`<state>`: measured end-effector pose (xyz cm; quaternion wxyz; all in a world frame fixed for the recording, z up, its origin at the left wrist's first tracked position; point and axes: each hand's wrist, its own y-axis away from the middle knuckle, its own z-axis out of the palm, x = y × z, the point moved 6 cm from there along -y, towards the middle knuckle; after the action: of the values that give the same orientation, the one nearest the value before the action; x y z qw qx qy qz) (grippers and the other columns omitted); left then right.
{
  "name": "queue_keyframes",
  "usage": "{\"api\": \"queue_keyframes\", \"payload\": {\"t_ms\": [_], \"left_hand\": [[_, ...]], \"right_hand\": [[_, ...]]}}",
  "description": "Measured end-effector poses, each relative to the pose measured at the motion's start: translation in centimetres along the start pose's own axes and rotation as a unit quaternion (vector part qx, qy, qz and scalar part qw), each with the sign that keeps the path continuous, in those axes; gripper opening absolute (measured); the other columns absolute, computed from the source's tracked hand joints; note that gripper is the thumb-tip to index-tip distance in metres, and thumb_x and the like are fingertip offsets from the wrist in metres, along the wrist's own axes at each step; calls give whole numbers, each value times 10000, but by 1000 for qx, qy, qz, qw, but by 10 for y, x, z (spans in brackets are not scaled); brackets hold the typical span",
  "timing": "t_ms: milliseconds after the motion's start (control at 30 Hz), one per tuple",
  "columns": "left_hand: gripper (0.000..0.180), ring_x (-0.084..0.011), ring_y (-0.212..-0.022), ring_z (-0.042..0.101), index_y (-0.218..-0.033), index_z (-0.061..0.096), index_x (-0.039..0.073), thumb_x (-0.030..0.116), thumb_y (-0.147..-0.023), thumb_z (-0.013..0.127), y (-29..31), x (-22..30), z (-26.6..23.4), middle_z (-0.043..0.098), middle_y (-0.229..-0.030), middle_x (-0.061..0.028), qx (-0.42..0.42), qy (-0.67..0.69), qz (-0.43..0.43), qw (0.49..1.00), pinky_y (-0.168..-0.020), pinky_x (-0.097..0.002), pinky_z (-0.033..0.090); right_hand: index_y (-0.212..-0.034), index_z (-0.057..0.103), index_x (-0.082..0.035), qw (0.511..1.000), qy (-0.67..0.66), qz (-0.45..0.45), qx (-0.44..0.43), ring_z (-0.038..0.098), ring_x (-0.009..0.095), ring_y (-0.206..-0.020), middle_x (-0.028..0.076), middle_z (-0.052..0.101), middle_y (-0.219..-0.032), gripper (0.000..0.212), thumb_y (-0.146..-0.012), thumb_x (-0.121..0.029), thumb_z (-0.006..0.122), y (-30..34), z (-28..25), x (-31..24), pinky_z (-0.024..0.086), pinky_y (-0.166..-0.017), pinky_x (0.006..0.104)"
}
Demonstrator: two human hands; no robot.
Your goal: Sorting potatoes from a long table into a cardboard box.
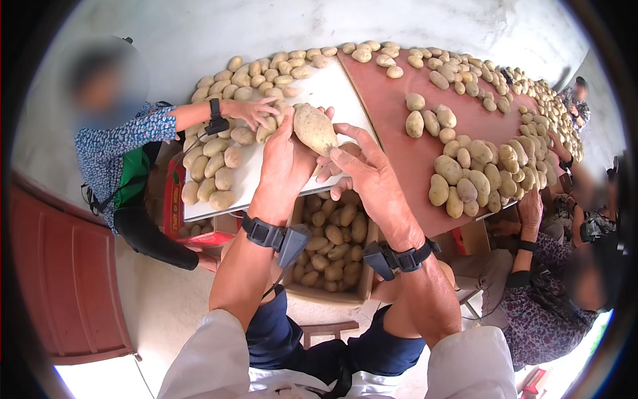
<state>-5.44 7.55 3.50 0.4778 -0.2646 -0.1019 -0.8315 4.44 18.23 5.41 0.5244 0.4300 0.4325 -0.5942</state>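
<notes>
A large, pale brown potato (pixel 315 130) is held up over the near edge of the white board. My left hand (pixel 287 156) is closed around its left side and underside. At its lower right end is my right hand (pixel 369 169), thumb tip against the skin and fingers curved around. A darker brown patch shows between the right fingers; I cannot tell whether it is another potato. Below my hands, between my knees, stands an open cardboard box (pixel 367 282) with many potatoes (pixel 332 233) in it.
Potatoes (pixel 216 163) cover the left of the white board (pixel 249 174); more are heaped on the reddish board (pixel 392 166). At left, a co-worker's hand (pixel 251 112) touches potatoes above a red box (pixel 174 199). Other people (pixel 545 299) sit at right, beside a cardboard box (pixel 475 237).
</notes>
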Motion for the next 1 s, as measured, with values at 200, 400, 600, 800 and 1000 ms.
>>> {"api": "queue_keyframes", "payload": {"t_ms": [200, 400, 600, 800, 1000], "left_hand": [[457, -328, -1314, 535, -1413, 435, 32, 384, -1124, 401, -1, 6, -5, 534, -1384, -202, -21, 1, 15, 1000, -988, -441, 557], [535, -344, -1211, 582, -1445, 412, 17, 435, -1111, 417, -1, 4, -5, 523, -1401, -230, -53, -29, 9, 998, -955, -440, 557], [570, -345, -1174, 591, -1437, 422, -1, 459, -1100, 441, 1, 8, -4, 517, -1421, -241, -48, -65, 38, 996, -976, -456, 534], [519, -333, -1143, 604, -1363, 445, -25, 409, -1086, 503, 1, 9, -1, 534, -1378, -251, -17, -71, 76, 994, -958, -465, 543], [493, -310, -1102, 622, -1308, 455, -53, 372, -1076, 549, 1, 13, 2, 565, -1299, -257, -33, -65, 82, 994, -913, -465, 564]], "right_hand": [[-1460, 429, -6, 999, -21, -26, -10, 690, 196, -868, 144, 682, -1020, 450, -1055, -142, 571, -1, 6, 3, 544, -613, 285], [-1368, 465, -1, 999, -18, -27, 12, 695, 200, -863, 150, 690, -1015, 361, -1045, -118, 576, 1, 5, 4, 547, -583, 292], [-1332, 411, -4, 999, -27, -27, 15, 689, 184, -819, 150, 678, -964, 356, -1032, -101, 576, -1, 7, 3, 526, -531, 283], [-1314, 433, -7, 999, -43, -20, 26, 686, 197, -832, 152, 678, -976, 347, -1008, -76, 581, -3, 6, 7, 531, -534, 291], [-1303, 442, -7, 997, -60, -33, 24, 680, 201, -829, 156, 677, -986, 331, -999, -49, 565, -4, 6, 9, 538, -537, 297]]}}
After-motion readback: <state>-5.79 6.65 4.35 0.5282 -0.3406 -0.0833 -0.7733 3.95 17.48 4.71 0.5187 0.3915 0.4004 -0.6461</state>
